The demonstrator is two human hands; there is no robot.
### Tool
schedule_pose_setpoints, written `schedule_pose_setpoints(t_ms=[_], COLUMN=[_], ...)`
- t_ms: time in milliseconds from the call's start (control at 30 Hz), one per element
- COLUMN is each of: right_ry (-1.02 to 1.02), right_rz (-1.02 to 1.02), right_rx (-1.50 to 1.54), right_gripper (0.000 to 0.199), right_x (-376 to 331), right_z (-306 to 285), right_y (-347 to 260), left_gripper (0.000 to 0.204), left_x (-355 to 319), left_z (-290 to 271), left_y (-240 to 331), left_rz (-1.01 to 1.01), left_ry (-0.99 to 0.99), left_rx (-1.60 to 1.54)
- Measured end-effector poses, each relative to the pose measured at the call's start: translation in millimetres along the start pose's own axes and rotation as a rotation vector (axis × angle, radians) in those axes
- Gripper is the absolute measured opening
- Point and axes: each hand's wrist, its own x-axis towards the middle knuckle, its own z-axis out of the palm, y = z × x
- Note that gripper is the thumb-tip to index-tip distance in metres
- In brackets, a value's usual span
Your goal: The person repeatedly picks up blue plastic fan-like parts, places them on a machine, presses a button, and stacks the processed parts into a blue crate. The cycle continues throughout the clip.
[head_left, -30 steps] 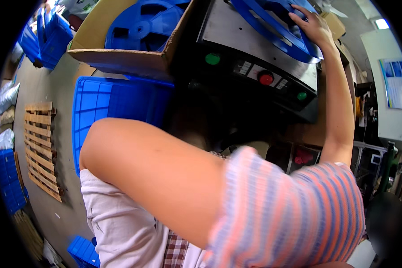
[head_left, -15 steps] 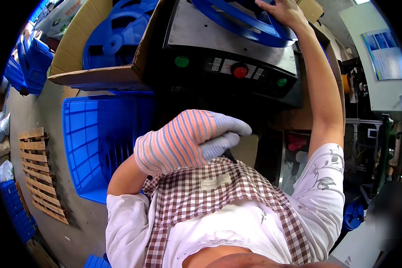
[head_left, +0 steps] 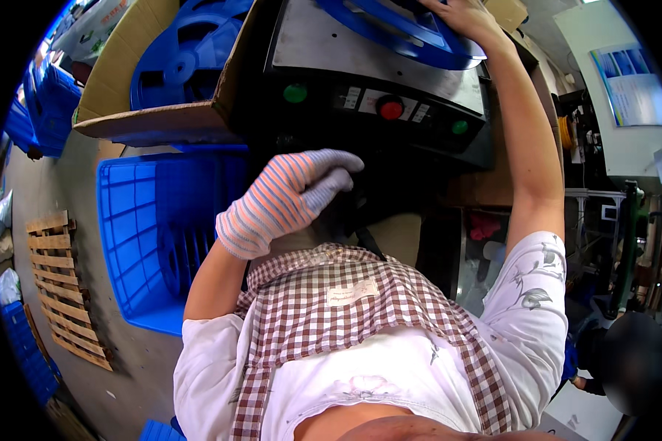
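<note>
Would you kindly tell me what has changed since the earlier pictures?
The left hand, in an orange-and-grey striped knit glove, has moved away from the camera and leftward, to beyond the brown-and-white checked apron. No new grasp or release shows. The bare right hand stays on the round blue plastic reel.

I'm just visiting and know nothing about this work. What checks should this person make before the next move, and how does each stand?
1. Right hand at the blue reel: ok, at its right side.
2. Grip firm: cannot tell; the picture's upper edge cuts off the view.
3. Left hand free: ok, nothing visibly held.
4. Both hands gloved: not ok; only the left wears a striped glove.
5. Red button untouched: ok.
</note>
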Motion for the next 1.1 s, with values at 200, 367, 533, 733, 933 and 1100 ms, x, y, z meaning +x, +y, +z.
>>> schedule_pose_setpoints(t_ms=[200,367,533,733,933,1100], right_ry=[0.566,0.411,0.482,0.360,0.471,-0.133], right_rz=[-0.065,0.242,0.239,0.134,0.547,0.878], right_rx=[0.771,0.766,0.808,0.718,0.078,0.220], right_gripper=[0.083,0.073,0.067,0.057,0.065,0.096], right_x=[-133,-215,-215,-225,-251,-264], right_z=[16,127,134,99,134,197], right_y=[52,75,57,95,319,385], left_gripper=[0.050,0.069,0.064,0.064,0.039,0.037], left_x=[24,61,75,63,36,35], left_z=[-47,-48,-63,-64,-39,-29], left_y=[-56,-63,-80,-84,-58,-16], left_rz=[0.143,-0.015,0.027,0.009,0.214,0.360], left_ry=[0.789,0.758,0.721,0.777,0.736,0.680], left_rx=[0.679,1.132,1.075,1.038,0.847,0.865])
